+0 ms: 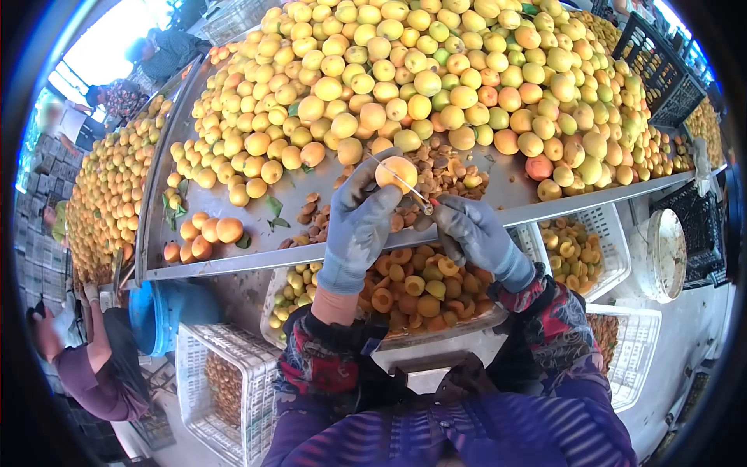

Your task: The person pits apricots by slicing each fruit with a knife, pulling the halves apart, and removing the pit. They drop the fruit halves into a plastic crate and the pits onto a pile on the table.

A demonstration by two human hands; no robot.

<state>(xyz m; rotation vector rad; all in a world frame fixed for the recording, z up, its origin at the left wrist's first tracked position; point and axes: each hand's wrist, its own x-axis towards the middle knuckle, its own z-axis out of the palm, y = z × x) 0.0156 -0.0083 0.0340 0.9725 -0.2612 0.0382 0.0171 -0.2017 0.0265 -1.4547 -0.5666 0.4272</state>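
Both my hands wear grey-blue gloves and meet above the front edge of a metal table (303,254). My left hand (362,214) grips an orange-yellow apricot (396,174) between fingers and thumb. A thin metal tool (412,191) crosses the front of the fruit, its near end pinched in my right hand (471,233). Behind my hands lie brown pits (447,167) on the metal. Under my wrists, a container holds halved apricots (424,284).
A large heap of apricots (436,70) covers the table's back. Crates stand below: one at left (264,389), one at right (618,265), beside a white bucket (667,255). A blue barrel (159,315) is at left, near a seated person (97,362). More people are at upper left.
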